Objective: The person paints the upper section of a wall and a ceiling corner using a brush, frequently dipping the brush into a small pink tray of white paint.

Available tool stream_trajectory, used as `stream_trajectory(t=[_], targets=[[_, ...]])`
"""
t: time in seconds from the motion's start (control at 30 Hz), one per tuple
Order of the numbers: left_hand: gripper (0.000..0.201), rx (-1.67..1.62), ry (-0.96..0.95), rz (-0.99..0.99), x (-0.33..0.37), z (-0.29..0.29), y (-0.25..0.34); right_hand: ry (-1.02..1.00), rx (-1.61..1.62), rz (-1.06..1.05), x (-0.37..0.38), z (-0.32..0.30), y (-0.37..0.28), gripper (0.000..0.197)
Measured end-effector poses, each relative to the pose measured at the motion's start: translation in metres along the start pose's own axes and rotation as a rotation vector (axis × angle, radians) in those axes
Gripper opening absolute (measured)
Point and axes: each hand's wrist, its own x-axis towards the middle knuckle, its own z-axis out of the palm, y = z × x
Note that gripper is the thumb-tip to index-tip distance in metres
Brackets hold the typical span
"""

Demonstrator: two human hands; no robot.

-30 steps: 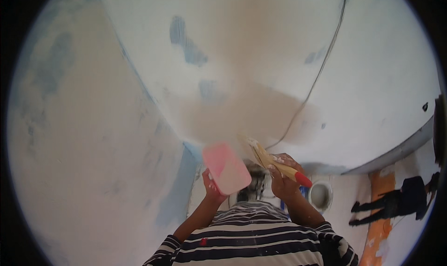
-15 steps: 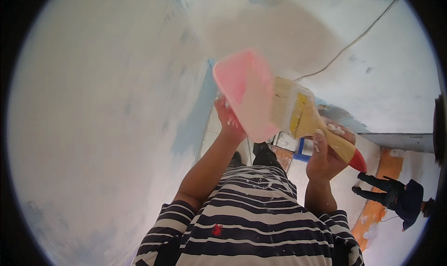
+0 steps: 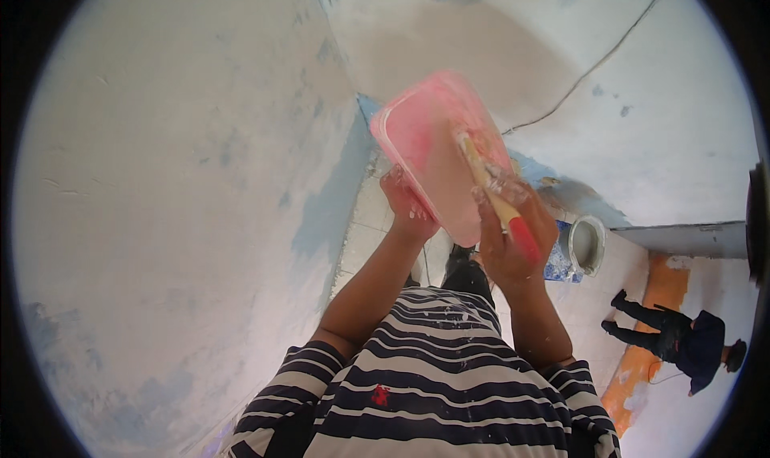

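Observation:
My left hand (image 3: 407, 205), smeared with white, grips the near-left side of a pink plastic tub (image 3: 401, 129) from beneath. The tub tilts toward me, and pale beige paint (image 3: 447, 173) coats its inside. Closed around a wide paintbrush (image 3: 475, 160) is my right hand (image 3: 520, 229), also spattered. The brush shows edge-on: a wooden handle with a red end, its bristle end down in the tub. Its bristles are mostly hidden by the paint and blur.
A patchy white-and-blue wall (image 3: 200, 177) fills the left, meeting another wall at a corner ahead. A cable (image 3: 593, 81) runs along that second wall. A white bucket (image 3: 589, 245) stands right of my hand. Farther right, a person (image 3: 682, 338) in dark clothes stands by an orange strip.
My right hand has moved left and turned the brush from flat to edge-on, bringing its bristles into the tub. The bucket has come into sight. The tub has shifted slightly right.

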Motion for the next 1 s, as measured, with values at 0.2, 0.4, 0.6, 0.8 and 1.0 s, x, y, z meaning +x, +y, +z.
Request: stream_trajectory(t=[0.2,0.4,0.6,0.8,1.0], targets=[[0.054,0.295,0.009,0.077,0.037,0.02,-0.01,-0.082,0.174,0.001,0.019,-0.009,-0.004,0.02],[0.057,0.064,-0.093,-0.107,0.095,0.078,-0.076,0.27,0.415,0.354,0.066,-0.088,0.1,0.019],[0.056,0.128,0.108,-0.15,0.139,0.121,-0.148,-0.082,0.091,0.04,0.094,-0.117,0.15,0.014],[0.071,0.174,0.061,-0.1,0.152,0.091,-0.178,-0.209,0.341,0.032,0.091,-0.12,0.199,0.016],[0.066,-0.138,-0.243,-0.075,0.146,0.068,-0.174,-0.232,1.043,0.701,0.116,-0.113,0.222,0.017]])
